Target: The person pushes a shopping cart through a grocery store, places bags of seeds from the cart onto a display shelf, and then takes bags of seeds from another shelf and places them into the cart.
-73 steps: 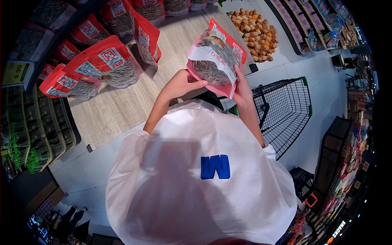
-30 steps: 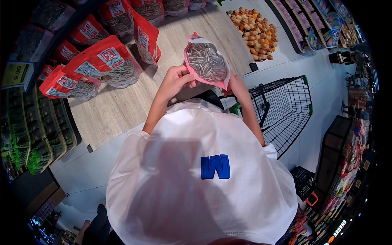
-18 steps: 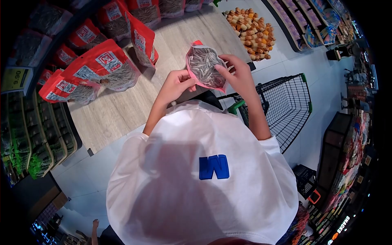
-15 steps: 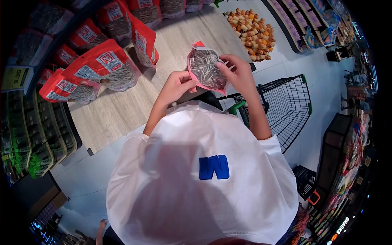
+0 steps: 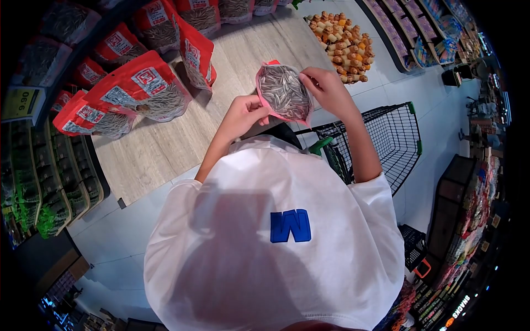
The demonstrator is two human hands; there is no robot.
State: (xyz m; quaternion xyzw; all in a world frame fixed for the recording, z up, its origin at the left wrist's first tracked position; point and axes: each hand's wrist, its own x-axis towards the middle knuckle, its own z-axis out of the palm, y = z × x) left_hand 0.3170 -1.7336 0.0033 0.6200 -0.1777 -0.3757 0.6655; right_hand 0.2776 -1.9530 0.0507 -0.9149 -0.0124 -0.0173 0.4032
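Pink-edged clear plastic forms the pouch (image 5: 284, 94) of grey, seed-like pieces, held before me over the wood-grain table (image 5: 149, 154). My left hand (image 5: 248, 115) pinches its left edge between thumb and fingers. My right hand (image 5: 326, 91) bends to its upper right edge; whether it grips there, I cannot tell. Red pouches (image 5: 138, 91) stand at left, a wire cart (image 5: 391, 138) at right.

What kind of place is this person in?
It looks like a supermarket: there's a shopping cart, a price tag near the red bags, and a sign that says SNACKS.
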